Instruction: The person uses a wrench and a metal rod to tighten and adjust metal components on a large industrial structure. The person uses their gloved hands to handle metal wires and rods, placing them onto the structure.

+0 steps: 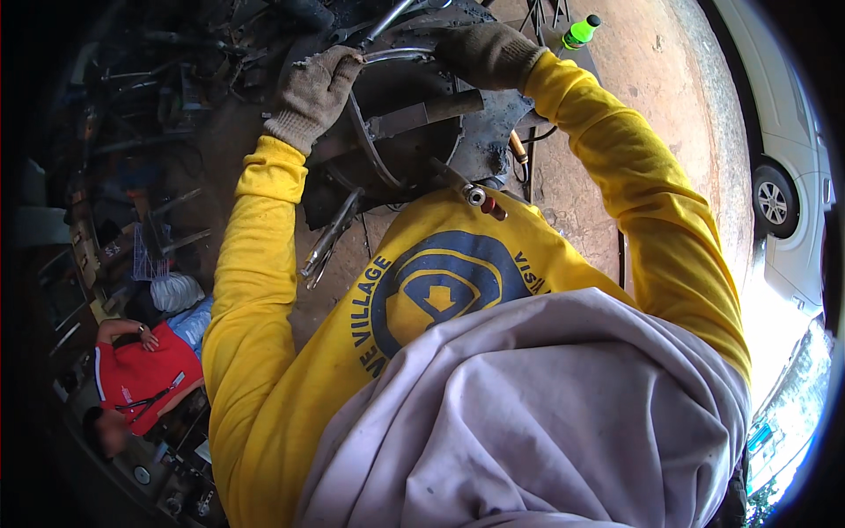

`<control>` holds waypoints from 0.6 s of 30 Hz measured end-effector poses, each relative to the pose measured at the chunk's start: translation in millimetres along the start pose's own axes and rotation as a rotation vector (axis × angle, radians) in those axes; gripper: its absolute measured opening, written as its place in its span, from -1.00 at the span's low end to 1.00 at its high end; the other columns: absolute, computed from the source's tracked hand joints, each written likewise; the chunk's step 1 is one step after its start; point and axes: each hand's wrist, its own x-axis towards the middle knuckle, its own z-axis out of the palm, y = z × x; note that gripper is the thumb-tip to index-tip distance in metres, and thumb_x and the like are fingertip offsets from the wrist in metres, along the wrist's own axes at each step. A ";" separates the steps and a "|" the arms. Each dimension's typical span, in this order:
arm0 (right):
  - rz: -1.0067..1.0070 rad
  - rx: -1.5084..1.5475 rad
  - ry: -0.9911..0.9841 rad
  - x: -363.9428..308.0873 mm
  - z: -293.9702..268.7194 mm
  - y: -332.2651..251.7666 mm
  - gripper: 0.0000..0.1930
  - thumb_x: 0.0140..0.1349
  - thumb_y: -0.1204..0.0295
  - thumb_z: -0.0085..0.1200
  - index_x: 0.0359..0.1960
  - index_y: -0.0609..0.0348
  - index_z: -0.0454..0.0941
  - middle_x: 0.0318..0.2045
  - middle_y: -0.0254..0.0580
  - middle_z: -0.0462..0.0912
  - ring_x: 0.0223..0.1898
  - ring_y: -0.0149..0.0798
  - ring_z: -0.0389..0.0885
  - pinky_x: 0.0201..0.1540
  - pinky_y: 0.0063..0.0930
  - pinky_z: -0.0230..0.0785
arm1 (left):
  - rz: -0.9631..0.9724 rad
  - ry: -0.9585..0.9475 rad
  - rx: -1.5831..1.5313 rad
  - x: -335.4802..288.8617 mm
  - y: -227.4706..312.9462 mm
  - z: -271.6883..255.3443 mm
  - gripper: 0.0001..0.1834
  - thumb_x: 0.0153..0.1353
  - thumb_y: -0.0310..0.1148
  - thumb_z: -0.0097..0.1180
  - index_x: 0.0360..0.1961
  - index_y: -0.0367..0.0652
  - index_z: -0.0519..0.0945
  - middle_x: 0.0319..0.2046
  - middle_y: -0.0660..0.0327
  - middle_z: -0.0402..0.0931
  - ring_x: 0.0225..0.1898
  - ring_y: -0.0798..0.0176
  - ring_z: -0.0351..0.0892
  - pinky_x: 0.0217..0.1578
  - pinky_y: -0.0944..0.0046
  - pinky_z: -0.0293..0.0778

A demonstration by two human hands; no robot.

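Both my hands wear brown knit gloves at the far side of a dark, cluttered metal work stand [414, 150]. My left hand [319, 92] is closed around the left end of a curved shiny metal rod [396, 55]. At the rod's other end, my right hand [487, 55] is closed too, its fingers mostly hidden behind the glove's back. A straight metal bar [387, 22] slants up just beyond the rod. Below the hands, a flat steel bar [427, 114] and a curved metal strip [368, 141] belong to or lie on the stand.
Metal rods [330, 233] and a pipe end with a red fitting [480, 198] jut toward me. A wooden-handled tool [519, 150] and a green bottle [581, 33] are on the right. A person in a red shirt [150, 378] is at left; a light-coloured car [792, 123] stands far right.
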 end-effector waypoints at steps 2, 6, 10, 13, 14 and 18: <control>0.037 0.002 -0.043 0.4 4.3 1.6 -0.73 0.31 0.35 -0.06 -0.08 0.08 0.65 -0.15 -0.01 0.68 -0.08 0.04 0.66 -0.03 -0.17 0.54 | -0.005 -0.013 0.020 0.5 1.9 -0.7 -0.74 0.43 -0.13 -0.01 -0.09 -0.04 0.59 -0.19 0.11 0.66 -0.14 -0.04 0.64 -0.14 0.08 0.55; 0.002 -0.020 0.041 0.2 13.6 2.3 -0.74 0.30 0.35 -0.05 -0.10 0.06 0.66 -0.19 -0.03 0.69 -0.11 0.03 0.67 -0.06 -0.17 0.55 | -0.009 -0.004 0.001 -2.0 0.6 -0.7 -0.73 0.43 -0.12 -0.02 -0.09 -0.04 0.59 -0.21 0.09 0.66 -0.16 -0.06 0.63 -0.16 0.06 0.55; -0.017 -0.074 0.164 11.9 16.3 47.9 -0.74 0.22 0.34 0.09 -0.10 0.09 0.66 -0.22 -0.04 0.70 -0.16 0.00 0.67 -0.10 -0.18 0.54 | 0.022 0.013 0.010 2.0 3.5 1.0 -0.73 0.44 -0.14 -0.03 -0.10 -0.06 0.59 -0.21 0.08 0.65 -0.18 -0.07 0.63 -0.18 0.05 0.54; 0.010 0.095 0.050 17.8 -5.5 37.7 -0.69 0.19 0.28 0.16 -0.06 0.06 0.66 -0.21 -0.04 0.69 -0.16 -0.02 0.66 -0.10 -0.19 0.53 | 0.065 0.007 -0.012 0.1 1.5 -2.0 -0.74 0.43 -0.17 -0.03 -0.11 -0.07 0.59 -0.22 0.08 0.65 -0.19 -0.07 0.63 -0.18 0.05 0.54; 0.213 0.270 -0.079 14.9 -20.4 23.6 -0.66 0.25 0.18 0.11 -0.02 0.03 0.64 -0.14 -0.03 0.69 -0.12 -0.05 0.67 -0.07 -0.20 0.53 | 0.059 0.018 -0.013 -1.7 -0.3 -0.6 -0.74 0.43 -0.17 -0.03 -0.11 -0.07 0.59 -0.22 0.08 0.65 -0.19 -0.07 0.63 -0.18 0.05 0.54; 0.036 0.255 0.138 15.1 2.9 19.1 -0.61 0.30 0.06 0.08 0.04 -0.05 0.64 -0.09 -0.05 0.69 -0.04 -0.08 0.66 0.02 -0.20 0.49 | 0.043 0.033 -0.018 0.2 1.9 2.9 -0.76 0.42 -0.18 0.00 -0.12 -0.08 0.60 -0.23 0.08 0.66 -0.20 -0.07 0.63 -0.20 0.05 0.53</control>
